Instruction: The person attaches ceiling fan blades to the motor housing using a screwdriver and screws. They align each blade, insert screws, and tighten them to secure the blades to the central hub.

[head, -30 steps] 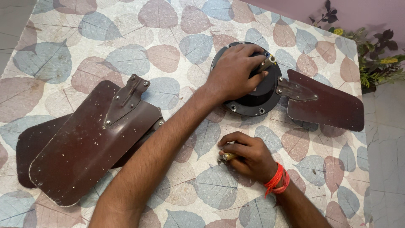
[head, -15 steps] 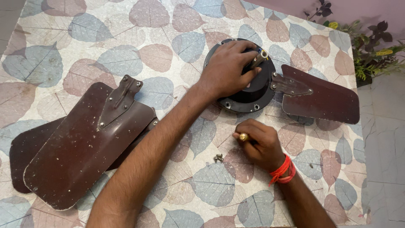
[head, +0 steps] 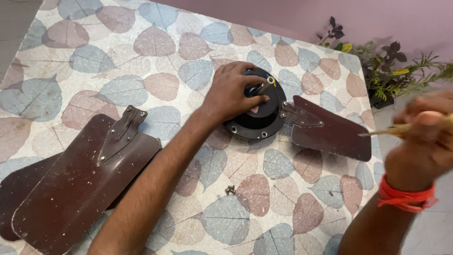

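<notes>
**Left hand on the fan motor, right hand raised with a screwdriver**

The black ceiling-fan motor housing (head: pixel 262 115) lies flat on the leaf-patterned table cover (head: pixel 94 61), a little above and right of the picture's centre. The left hand (head: pixel 231 94) rests on top of it from the ten o'clock side, palm down, fingers curved over the hub and the thumb stretched toward the short metal shaft (head: pixel 265 86) that stands up from the middle. One brown fan blade (head: pixel 332 134) is attached to the housing at three o'clock by its metal bracket (head: pixel 298 114), with the blade running out toward the table's right edge.

The right hand (head: pixel 427 137) is lifted off the table at the far right of the view, at about three o'clock from the motor, and is blurred. It is closed in a fist around a yellowish screwdriver handle (head: pixel 406 128), whose thin shaft points left, its tip over the far end of the attached blade. An orange-red thread band (head: pixel 405 198) circles that wrist.

A few small screws (head: pixel 230 190) lie loose on the cover at six o'clock from the motor (between the two forearms). Detached brown blades (head: pixel 80 189) are stacked at eight o'clock, the top one showing its bracket. Potted plants (head: pixel 387 71) stand beyond the table at two o'clock.
</notes>
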